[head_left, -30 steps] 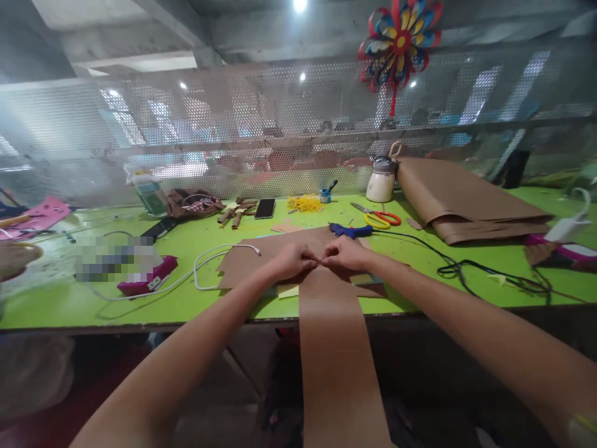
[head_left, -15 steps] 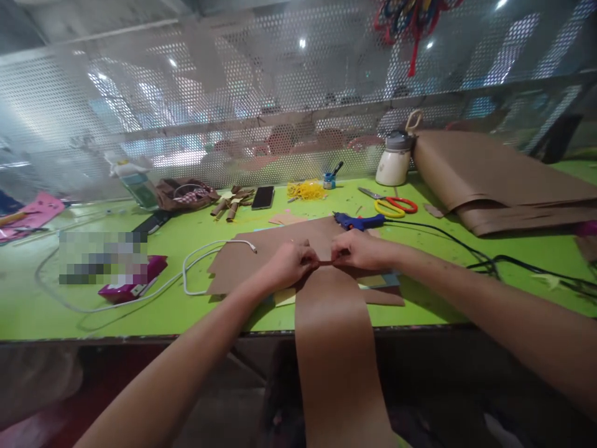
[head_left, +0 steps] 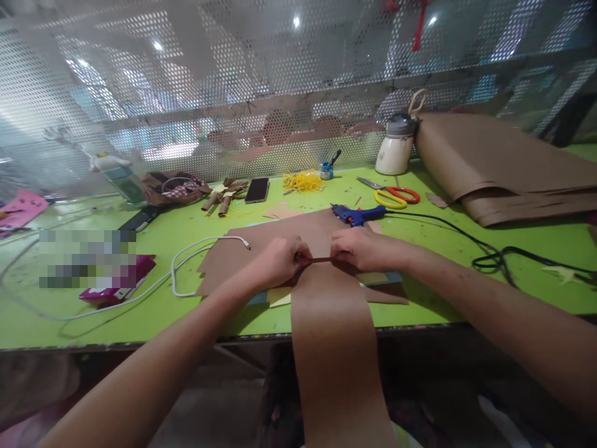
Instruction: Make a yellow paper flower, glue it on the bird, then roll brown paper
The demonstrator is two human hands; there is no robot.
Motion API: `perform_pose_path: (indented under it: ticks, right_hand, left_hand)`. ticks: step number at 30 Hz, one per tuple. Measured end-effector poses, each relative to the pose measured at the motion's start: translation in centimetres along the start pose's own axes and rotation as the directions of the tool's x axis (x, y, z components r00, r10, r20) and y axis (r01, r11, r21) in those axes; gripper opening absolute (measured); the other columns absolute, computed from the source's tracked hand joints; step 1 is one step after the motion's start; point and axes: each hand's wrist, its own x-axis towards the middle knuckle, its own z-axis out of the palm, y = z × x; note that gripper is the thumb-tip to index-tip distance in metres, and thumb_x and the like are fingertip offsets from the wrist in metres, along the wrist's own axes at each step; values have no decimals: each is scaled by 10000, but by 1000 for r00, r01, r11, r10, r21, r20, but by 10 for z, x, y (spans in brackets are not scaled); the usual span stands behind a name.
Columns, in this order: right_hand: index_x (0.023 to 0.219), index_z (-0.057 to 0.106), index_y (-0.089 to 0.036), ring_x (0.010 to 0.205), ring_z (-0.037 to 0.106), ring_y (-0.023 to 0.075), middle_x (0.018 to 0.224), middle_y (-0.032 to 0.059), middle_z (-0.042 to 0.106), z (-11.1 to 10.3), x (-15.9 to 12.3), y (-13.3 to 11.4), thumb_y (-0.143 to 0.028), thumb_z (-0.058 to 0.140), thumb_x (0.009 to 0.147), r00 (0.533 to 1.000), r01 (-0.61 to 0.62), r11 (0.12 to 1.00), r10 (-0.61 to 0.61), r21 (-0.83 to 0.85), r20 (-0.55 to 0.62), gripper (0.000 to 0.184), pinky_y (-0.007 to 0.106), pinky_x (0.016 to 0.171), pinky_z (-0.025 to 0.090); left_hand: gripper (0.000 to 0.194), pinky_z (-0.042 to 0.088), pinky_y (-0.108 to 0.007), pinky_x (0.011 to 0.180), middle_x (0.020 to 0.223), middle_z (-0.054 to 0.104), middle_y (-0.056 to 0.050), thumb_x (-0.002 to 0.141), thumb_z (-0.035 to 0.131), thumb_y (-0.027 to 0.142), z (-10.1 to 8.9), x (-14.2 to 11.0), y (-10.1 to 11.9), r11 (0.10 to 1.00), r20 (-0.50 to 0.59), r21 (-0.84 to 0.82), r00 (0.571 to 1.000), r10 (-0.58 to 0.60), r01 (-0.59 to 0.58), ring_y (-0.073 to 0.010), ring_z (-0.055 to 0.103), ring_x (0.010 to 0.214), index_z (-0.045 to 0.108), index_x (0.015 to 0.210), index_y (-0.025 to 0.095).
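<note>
A long strip of brown kraft paper (head_left: 333, 336) hangs over the table's front edge toward me. Its far end has a narrow fold, pinched at the left by my left hand (head_left: 285, 256) and at the right by my right hand (head_left: 357, 247). Both hands are closed, with a short gap between them where the folded edge shows. Beneath them lie flat brown paper sheets (head_left: 261, 239) and some yellow and blue paper pieces. Just beyond my right hand rests a blue glue gun (head_left: 358, 214), its black cord running off to the right.
Scissors (head_left: 392, 196), a white jug (head_left: 394, 146) and a large folded stack of brown paper (head_left: 494, 162) stand behind on the right. A phone (head_left: 257, 190), yellow shreds (head_left: 302, 182) and a small blue jar (head_left: 327, 170) lie at the back. A white cable (head_left: 175, 267) curls on the left.
My hands have slid slightly apart along the fold, the left one moving left, and more of the folded edge shows between them. The camera view has shifted a little.
</note>
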Motion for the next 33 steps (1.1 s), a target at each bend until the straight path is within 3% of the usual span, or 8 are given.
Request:
perform_pose_path:
  ticks: [14,20,25,33]
  right_hand:
    - [741,561,-148,725,479,153,778,54,540,3,-10,-4,-118,495,809,1000,-12,993,9,-114,-27,100,262,633,316]
    - [737,564,-145,723,475,183,758,82,564,11,5,-18,-246,489,851,997,-59,962,45,-266,-60,169,287,613,279]
    - [761,539,-153,726,466,172,791,70,557,11,0,-16,-160,468,841,998,-49,969,39,-240,-47,107,278,609,277]
    - [745,505,-154,752,429,171,788,61,506,8,-16,-12,-42,449,786,999,-25,984,17,-174,-44,131,276,644,287]
  left_hand:
    - [156,339,-206,546,749,571,-45,775,466,110,-2,-12,-4,992,-9,108,997,71,-70,-111,504,622,617,750,140]
    - [149,300,-236,514,734,542,-52,816,467,218,-1,-6,5,951,1,296,996,93,-90,-135,481,604,578,748,146]
    - [164,310,-247,541,758,521,-54,849,446,226,5,-6,6,929,-10,346,989,146,-133,-137,456,619,553,753,147]
    - [121,324,-248,577,762,472,-44,841,436,156,6,-15,-4,956,5,237,984,177,-173,-124,418,620,539,779,139]
